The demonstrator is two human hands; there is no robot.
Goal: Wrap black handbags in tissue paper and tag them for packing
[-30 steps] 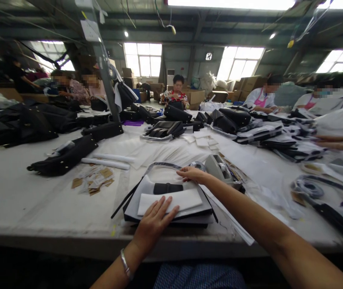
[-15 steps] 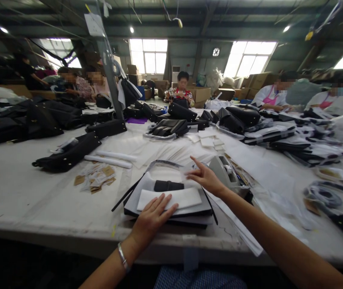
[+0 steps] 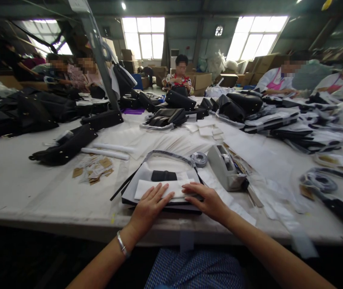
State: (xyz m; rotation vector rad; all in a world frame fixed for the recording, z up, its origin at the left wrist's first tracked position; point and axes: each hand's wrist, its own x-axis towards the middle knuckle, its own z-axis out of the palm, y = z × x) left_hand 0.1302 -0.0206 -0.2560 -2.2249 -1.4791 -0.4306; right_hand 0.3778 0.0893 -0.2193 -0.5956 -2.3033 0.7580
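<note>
A black handbag [image 3: 126, 196] faced with a white sheet lies in front of me, its wrapped handle [image 3: 171, 154] arching away. Across its near part rests a folded white pad [image 3: 144, 187], just below a short black strap piece [image 3: 164, 176]. My left hand [image 3: 152, 202] lies on the pad, palm down with fingers spread. At the pad's right end is my right hand [image 3: 203, 196], its fingers stretched out and touching the pad and the bag's edge. Whether a thin strip sits under the right fingertips, I cannot tell.
Right of the bag stand a grey tape dispenser [image 3: 227, 172] and a coiled grey roll [image 3: 199, 159]. Small brown packets [image 3: 94, 170], white tubes [image 3: 107, 151] and a black bag [image 3: 64, 146] lie to the left. Bags are piled further back, where several people sit.
My right hand has come down and toward me from above the bag's right side onto the pad's right end. My left hand stays on the pad. The view has tilted downward.
</note>
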